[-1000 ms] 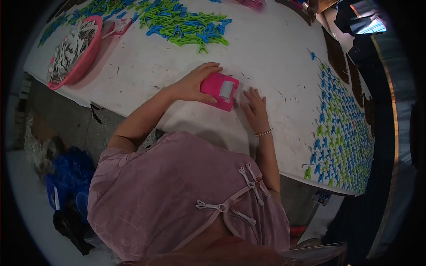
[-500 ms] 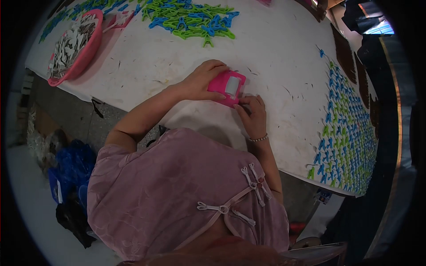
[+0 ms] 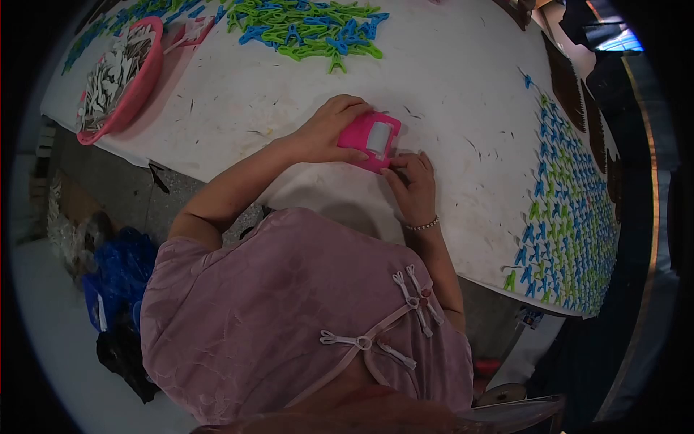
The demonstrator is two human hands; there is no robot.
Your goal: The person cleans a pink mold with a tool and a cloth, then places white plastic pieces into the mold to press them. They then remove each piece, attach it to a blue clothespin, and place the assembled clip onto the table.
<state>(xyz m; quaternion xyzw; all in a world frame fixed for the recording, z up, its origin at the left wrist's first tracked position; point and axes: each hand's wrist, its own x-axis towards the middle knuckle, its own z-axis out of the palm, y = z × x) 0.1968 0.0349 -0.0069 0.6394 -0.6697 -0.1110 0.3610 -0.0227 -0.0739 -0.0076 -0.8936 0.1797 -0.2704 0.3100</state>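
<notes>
On the white table lies a pink device with a pale grey roller or panel near its right end. My left hand is wrapped round the device's left side, thumb along its near edge and fingers over the far edge. Close to its lower right corner is my right hand, with a beaded bracelet at the wrist. Its thumb and forefinger are pressed together at that corner; anything between them is too small to make out.
A pink basket of grey and white pieces stands at the left of the white table. Green and blue clips lie heaped at the back. Rows of similar clips cover the right side. A blue plastic bag lies lower left.
The view has shifted slightly. Both hands keep almost the same place and pose at the pink device.
</notes>
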